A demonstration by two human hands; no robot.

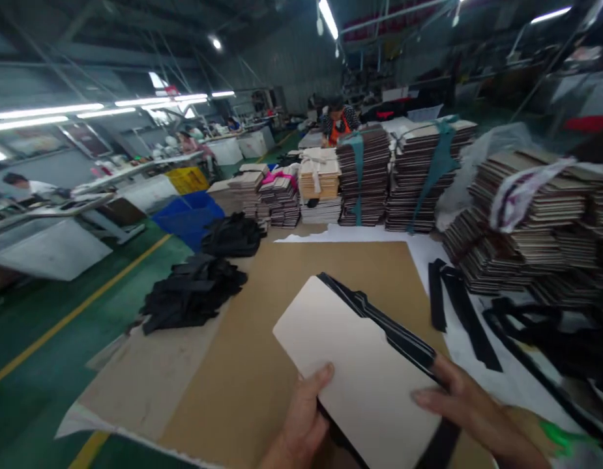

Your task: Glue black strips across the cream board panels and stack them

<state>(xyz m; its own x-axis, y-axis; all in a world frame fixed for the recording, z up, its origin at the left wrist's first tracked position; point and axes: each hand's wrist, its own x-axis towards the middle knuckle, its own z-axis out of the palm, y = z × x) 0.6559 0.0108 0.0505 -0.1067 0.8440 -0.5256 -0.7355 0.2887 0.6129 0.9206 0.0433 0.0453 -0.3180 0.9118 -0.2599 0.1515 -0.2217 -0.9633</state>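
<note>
Fingers clasp smooth, notched beige panel.

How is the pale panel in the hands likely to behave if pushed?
Probably stiff: the panel looks flat between left hand and right hand. Likely light for its size: its edge looks thin. It might slide, since no fastening shows to the black layers beneath.

Blue bin beside yellow crate; distant person, probably orange apron.

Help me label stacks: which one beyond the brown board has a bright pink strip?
The low stack immediately left of the yellowish stack; its pink strip sets it apart from the two tall stacks with teal strips.
</note>
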